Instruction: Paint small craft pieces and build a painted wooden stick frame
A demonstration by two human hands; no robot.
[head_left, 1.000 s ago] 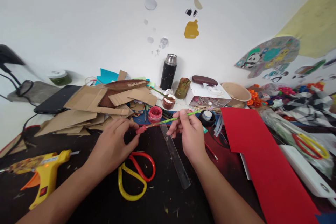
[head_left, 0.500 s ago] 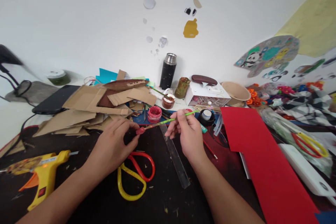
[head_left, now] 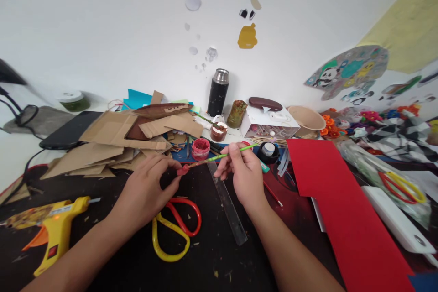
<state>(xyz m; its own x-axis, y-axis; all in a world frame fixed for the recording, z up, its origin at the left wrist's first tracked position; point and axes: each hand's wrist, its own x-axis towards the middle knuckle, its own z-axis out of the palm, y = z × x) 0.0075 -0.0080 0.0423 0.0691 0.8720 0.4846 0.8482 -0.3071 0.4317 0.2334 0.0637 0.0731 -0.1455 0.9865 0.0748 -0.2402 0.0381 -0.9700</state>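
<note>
My right hand is closed around a thin paintbrush with a green handle, its tip pointing left. The bristle end touches a small red-painted piece, too small to name, pinched in the fingertips of my left hand. Just behind the brush stands an open jar of red paint. Scissors with one red and one yellow handle lie below my left hand, their blades hidden under it. A clear ruler lies between my forearms.
On the left lies a yellow glue gun, with stacked cardboard pieces behind it. A black thermos and a jar of brown paint stand at the back. Red card sheets and a white power bank-like block cover the right.
Both hands keep nearly the same pose, brush tip at the red piece. The whole view has shifted very slightly.
</note>
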